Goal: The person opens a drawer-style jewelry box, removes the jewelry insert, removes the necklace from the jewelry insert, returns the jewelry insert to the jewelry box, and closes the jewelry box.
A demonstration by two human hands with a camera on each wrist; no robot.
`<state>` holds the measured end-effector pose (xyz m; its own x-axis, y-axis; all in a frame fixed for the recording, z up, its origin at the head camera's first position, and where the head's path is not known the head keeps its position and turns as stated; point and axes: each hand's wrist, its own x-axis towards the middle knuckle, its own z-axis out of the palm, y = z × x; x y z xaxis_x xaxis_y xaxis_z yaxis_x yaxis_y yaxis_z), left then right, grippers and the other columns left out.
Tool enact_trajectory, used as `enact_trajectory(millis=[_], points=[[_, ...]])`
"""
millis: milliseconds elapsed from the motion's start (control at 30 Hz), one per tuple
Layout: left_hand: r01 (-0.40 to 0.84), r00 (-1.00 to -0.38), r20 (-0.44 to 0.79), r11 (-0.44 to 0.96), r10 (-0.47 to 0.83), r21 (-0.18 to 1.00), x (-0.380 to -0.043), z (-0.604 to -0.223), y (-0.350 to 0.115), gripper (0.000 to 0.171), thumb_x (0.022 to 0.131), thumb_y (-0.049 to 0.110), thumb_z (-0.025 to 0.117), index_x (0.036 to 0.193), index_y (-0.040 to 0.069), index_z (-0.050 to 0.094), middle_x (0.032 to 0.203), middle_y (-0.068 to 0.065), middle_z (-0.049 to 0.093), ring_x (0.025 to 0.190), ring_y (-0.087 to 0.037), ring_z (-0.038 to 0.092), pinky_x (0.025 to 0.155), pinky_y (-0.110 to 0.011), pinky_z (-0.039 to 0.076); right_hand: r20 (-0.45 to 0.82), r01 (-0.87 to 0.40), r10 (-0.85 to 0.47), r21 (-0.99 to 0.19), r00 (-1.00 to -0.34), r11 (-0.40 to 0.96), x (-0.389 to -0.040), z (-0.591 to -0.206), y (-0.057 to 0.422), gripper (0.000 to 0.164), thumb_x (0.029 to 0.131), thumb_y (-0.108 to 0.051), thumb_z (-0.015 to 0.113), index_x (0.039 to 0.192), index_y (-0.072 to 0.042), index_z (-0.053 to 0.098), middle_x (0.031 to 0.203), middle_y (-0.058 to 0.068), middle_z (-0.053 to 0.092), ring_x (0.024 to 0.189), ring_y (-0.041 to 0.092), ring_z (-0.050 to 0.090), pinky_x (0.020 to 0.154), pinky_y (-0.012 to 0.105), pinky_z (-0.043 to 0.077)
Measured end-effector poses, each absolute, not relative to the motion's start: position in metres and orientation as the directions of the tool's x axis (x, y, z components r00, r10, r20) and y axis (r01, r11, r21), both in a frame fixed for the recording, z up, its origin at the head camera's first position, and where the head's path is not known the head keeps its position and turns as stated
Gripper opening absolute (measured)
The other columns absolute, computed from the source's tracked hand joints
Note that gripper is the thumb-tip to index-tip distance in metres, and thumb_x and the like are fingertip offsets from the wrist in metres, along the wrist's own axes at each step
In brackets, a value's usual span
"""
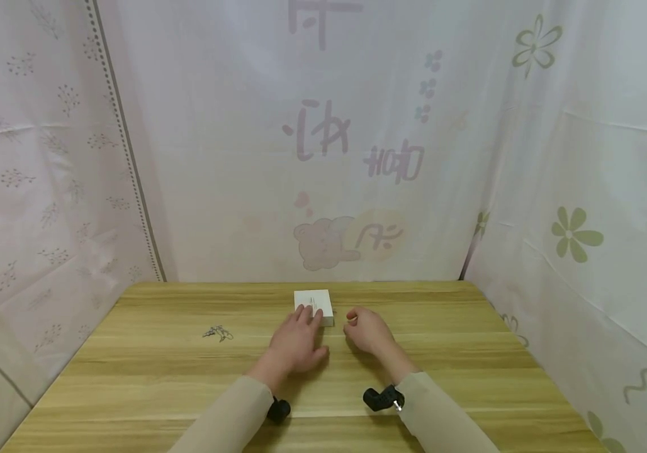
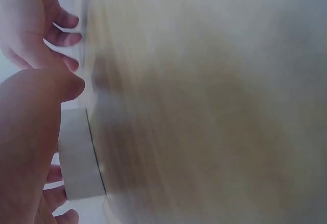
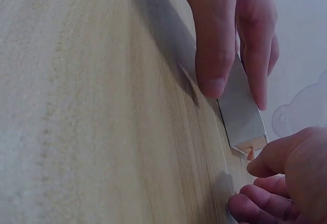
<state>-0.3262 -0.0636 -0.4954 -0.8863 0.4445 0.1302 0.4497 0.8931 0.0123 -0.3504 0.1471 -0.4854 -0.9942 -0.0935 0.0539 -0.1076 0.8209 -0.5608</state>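
A small flat white box (image 1: 313,301) with faint print on its lid lies near the far side of the table. My left hand (image 1: 296,340) rests its extended fingers on the box top, while its thumb points off to the right. At the box's right end, a small brownish tab (image 3: 250,154) sticks out of an orange-brown end face. Beside that end is my right hand (image 1: 367,328), fingers loosely curled and nothing visible between them. Its thumb (image 3: 263,163) comes right up to the tab in the right wrist view.
To the left on the wooden table (image 1: 159,377) lies a small tangle of silvery metal pieces (image 1: 218,333). Pale printed curtains (image 1: 216,157) stand behind the table and along both sides. A black wrist mount (image 1: 381,398) sits at the right sleeve.
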Motion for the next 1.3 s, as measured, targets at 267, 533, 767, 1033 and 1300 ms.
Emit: enact_trajectory(millis=[267,533,767,1033,1300], points=[[0.418,-0.907,0.074,0.909,0.416,0.014,-0.343,-0.491,-0.060,0.089,0.104,0.059,0.063,0.173,0.011,0.034,0.177,-0.018,0.035,0.165,-0.039,0.034,0.133,-0.054,0.034,0.046,-0.097,-0.086,-0.570,-0.995,0.816,-0.350,-0.485,0.147,0.028,0.103,-0.019,0.069,0.126,-0.003,0.073,0.117,0.011,0.080,0.108,0.028,0.075,0.098,0.050,0.060],[0.384,-0.923,0.031,0.923,0.384,-0.009,-0.351,-0.484,-0.058,0.091,0.104,0.061,0.062,0.174,0.012,0.032,0.180,-0.016,0.032,0.168,-0.036,0.030,0.136,-0.053,0.025,0.040,-0.091,-0.083,-0.570,-0.996,0.817,-0.350,-0.486,0.147,0.027,0.103,-0.019,0.069,0.125,-0.004,0.073,0.118,0.011,0.080,0.109,0.028,0.075,0.098,0.050,0.060],[0.368,-0.930,0.019,0.930,0.368,0.001,-0.352,-0.482,-0.056,0.091,0.104,0.061,0.062,0.175,0.013,0.030,0.181,-0.015,0.029,0.168,-0.036,0.029,0.137,-0.052,0.023,0.050,-0.098,-0.085,-0.573,-0.995,0.813,-0.349,-0.486,0.148,0.028,0.102,-0.018,0.070,0.125,-0.003,0.073,0.117,0.012,0.080,0.107,0.027,0.074,0.096,0.049,0.060],[0.356,-0.934,0.020,0.934,0.356,-0.001,-0.358,-0.490,-0.051,0.093,0.102,0.062,0.062,0.174,0.014,0.030,0.181,-0.015,0.028,0.168,-0.037,0.029,0.137,-0.055,0.023,0.041,-0.094,-0.086,-0.569,-0.995,0.817,-0.350,-0.487,0.149,0.025,0.104,-0.019,0.070,0.124,-0.005,0.074,0.114,0.011,0.079,0.103,0.025,0.073,0.094,0.049,0.060],[0.375,-0.926,0.072,0.924,0.370,0.073,-0.363,-0.502,-0.054,0.099,0.101,0.060,0.065,0.177,0.014,0.022,0.184,-0.019,0.019,0.170,-0.039,0.021,0.138,-0.058,0.015,0.062,-0.110,-0.091,-0.572,-0.994,0.813,-0.346,-0.487,0.154,0.027,0.104,-0.021,0.069,0.125,-0.005,0.074,0.113,0.008,0.079,0.102,0.023,0.073,0.094,0.048,0.059]])
